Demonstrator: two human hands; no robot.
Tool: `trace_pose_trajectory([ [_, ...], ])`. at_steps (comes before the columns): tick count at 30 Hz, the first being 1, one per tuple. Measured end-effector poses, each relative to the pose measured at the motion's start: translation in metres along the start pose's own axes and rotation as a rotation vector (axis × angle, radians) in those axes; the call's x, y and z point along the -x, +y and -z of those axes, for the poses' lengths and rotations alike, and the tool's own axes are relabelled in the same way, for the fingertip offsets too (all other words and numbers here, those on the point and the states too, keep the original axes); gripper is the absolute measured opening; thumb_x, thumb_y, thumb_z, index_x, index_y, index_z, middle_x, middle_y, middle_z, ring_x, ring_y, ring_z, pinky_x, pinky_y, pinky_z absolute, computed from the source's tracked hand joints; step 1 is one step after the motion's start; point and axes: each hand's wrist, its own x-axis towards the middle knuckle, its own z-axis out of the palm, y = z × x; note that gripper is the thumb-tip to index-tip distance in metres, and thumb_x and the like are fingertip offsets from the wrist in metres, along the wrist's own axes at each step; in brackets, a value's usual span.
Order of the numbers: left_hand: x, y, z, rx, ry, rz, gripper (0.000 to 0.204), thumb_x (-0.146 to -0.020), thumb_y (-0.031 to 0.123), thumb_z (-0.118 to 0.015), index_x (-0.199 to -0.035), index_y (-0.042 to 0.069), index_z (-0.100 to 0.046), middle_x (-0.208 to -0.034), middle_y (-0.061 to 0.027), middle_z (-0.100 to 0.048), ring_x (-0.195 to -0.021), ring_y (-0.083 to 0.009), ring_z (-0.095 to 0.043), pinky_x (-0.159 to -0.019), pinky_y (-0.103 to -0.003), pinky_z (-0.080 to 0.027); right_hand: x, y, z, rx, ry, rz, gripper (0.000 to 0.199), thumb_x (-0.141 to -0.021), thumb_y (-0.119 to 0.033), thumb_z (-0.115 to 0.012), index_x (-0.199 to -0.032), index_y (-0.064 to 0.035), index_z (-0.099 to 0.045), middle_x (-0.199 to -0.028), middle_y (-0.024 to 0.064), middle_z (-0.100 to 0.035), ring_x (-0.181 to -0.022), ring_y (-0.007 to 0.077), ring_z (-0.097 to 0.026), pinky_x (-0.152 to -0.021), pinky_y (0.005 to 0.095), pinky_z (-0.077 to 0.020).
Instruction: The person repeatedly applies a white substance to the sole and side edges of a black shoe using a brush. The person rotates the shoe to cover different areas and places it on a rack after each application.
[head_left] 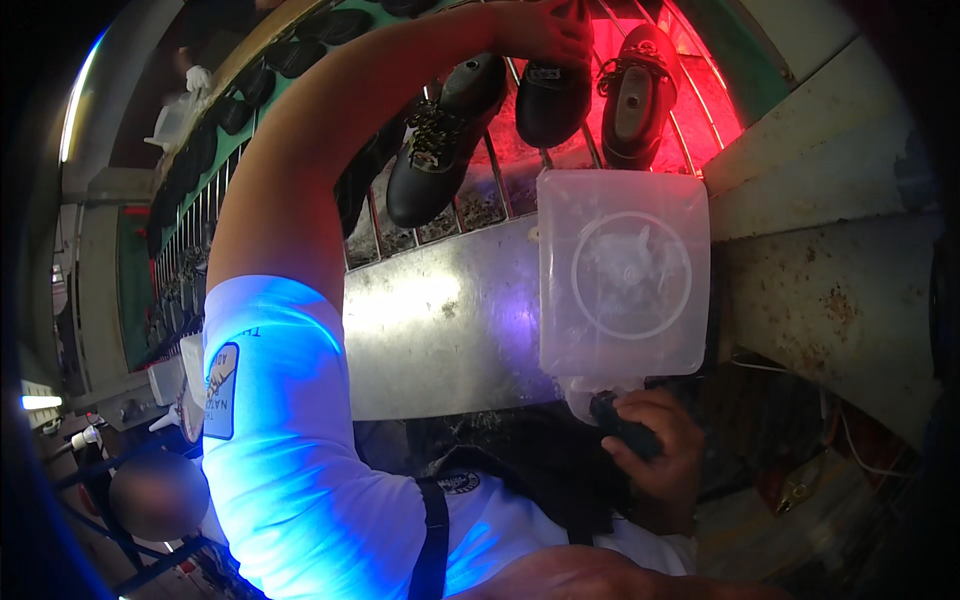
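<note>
My left arm reaches across to the far side, where my left hand is closed around the heel end of a black shoe, toe toward me. My right hand, near the front, is closed around the dark handle of a tool. Its pale, whitish end lies against the near edge of a translucent square plastic tub; whether it is a brush, I cannot tell. Laced black shoes stand on either side of the held one: a left shoe and a right shoe.
Metal rack bars carry the shoes over a red-lit area. A metal ledge runs in front, and stained metal panels stand right. More black shoes line the far left. A person is at the lower left.
</note>
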Motion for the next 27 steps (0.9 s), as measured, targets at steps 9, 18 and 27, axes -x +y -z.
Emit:
trace_pose_trajectory([
  [9,-0.001,0.004,0.004,0.047,-0.101,0.048,0.049,-0.09,0.027,-0.055,-0.138,0.024,-0.05,-0.14,-0.0009,-0.05,-0.134,-0.0253,-0.042,-0.101,-0.058,-0.037,0.002,0.001,-0.004,0.001,0.004,0.0,0.042,-0.071,-0.006,-0.084,-0.106,-0.0004,-0.062,-0.103,0.0182,-0.067,-0.09,0.0322,-0.068,-0.077,0.0381,-0.0556],
  [18,0.012,0.025,0.077,0.176,0.079,0.479,0.067,-0.075,0.009,-0.062,-0.141,0.016,-0.05,-0.146,-0.0111,-0.046,-0.132,-0.0342,-0.044,-0.105,-0.059,-0.036,0.007,-0.01,-0.006,0.144,0.012,-0.068,0.046,-0.072,-0.009,-0.085,-0.112,-0.0015,-0.064,-0.108,0.0178,-0.067,-0.098,0.0333,-0.068,-0.084,0.0396,-0.0557],
  [27,0.049,0.272,0.212,0.757,0.466,1.259,0.051,-0.083,0.004,-0.064,-0.133,0.009,-0.058,-0.131,-0.0132,-0.061,-0.118,-0.0339,-0.059,-0.099,-0.042,-0.05,-0.008,-0.006,0.0,0.268,-0.188,0.132,0.046,-0.073,-0.005,-0.082,-0.114,-0.0022,-0.062,-0.112,0.0171,-0.066,-0.101,0.0332,-0.066,-0.084,0.0386,-0.0546],
])
